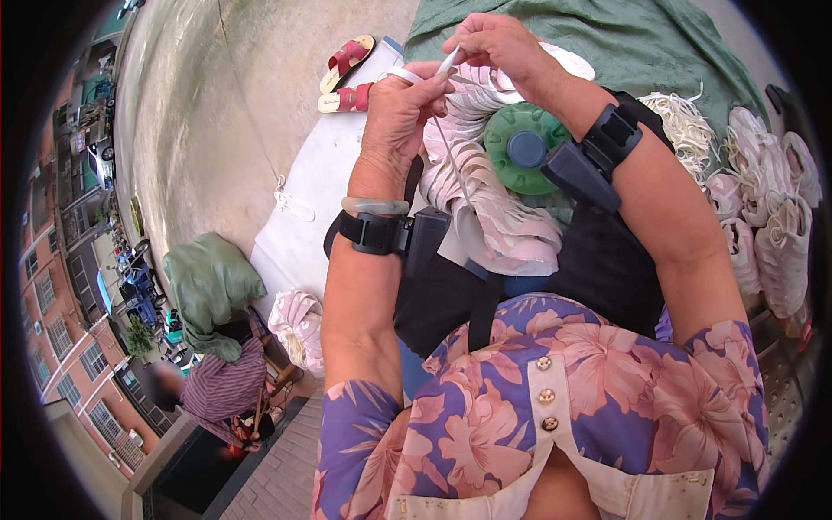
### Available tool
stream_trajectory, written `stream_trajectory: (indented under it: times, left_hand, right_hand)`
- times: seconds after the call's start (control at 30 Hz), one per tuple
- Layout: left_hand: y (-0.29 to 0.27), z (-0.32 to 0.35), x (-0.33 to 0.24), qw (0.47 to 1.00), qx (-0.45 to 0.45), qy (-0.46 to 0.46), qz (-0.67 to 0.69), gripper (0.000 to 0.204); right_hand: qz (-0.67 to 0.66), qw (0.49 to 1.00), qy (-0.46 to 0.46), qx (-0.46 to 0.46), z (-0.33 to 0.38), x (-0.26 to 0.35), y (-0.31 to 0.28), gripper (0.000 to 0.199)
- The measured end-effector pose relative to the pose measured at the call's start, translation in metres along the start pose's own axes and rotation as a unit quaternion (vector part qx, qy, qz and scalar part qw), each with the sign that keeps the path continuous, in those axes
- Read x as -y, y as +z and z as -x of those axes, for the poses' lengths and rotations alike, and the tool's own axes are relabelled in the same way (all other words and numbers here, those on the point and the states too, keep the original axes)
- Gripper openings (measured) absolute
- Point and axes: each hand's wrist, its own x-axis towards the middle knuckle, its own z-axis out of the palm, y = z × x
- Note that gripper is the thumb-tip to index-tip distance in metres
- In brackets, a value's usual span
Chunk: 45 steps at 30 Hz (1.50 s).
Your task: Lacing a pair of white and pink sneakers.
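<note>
My left hand (400,117) is closed, with a white shoelace (449,61) pinched between its thumb and fingers. The fingertips of my right hand (494,48) press together at the lace's upper end. Where the lace shows between my hands it is wide and tapering; a thin pale cord (452,160) hangs from my left hand toward my lap. Below my hands, a row of pale pink and white shoe uppers (494,204) curves around a round green plastic object (520,149) with a blue-grey centre.
Right of my right arm lie a bundle of off-white laces (680,121) and several pale shoes (771,208). Red sandals (348,65) rest ahead on the left. A green cloth (598,30) spreads at the far side. Another person (221,381) sits at lower left beside more uppers (296,325).
</note>
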Motion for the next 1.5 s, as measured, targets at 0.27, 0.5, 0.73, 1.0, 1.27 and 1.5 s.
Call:
stream_trajectory:
  times: [0.27,0.5,0.73,1.0,1.27,1.5]
  left_hand:
    - [-0.008,0.001,0.003,0.998,-0.008,0.013,0.061,0.020]
    - [-0.012,0.005,0.008,0.993,0.022,-0.041,0.111,0.015]
    - [-0.011,0.009,0.004,0.993,0.021,-0.054,0.098,0.018]
    - [-0.015,0.023,0.003,0.989,0.001,-0.032,0.143,0.012]
    - [-0.008,0.041,0.007,0.994,-0.010,0.041,-0.102,0.009]
    - [-0.018,0.035,0.033,0.882,-0.154,0.249,-0.369,0.006]
  right_hand:
    - [-0.033,0.999,0.014,0.018,-0.002,-0.005,0.005,0.011]
    - [-0.089,0.995,-0.002,0.032,0.003,0.005,0.012,0.010]
    - [-0.099,0.993,0.001,0.067,0.003,0.007,0.007,0.011]
    - [-0.037,0.984,-0.062,0.163,0.007,0.013,0.010,0.020]
    - [0.187,0.951,0.094,0.229,0.010,0.009,0.028,0.054]
    - [0.342,0.904,0.146,0.213,0.010,0.008,0.027,0.064]
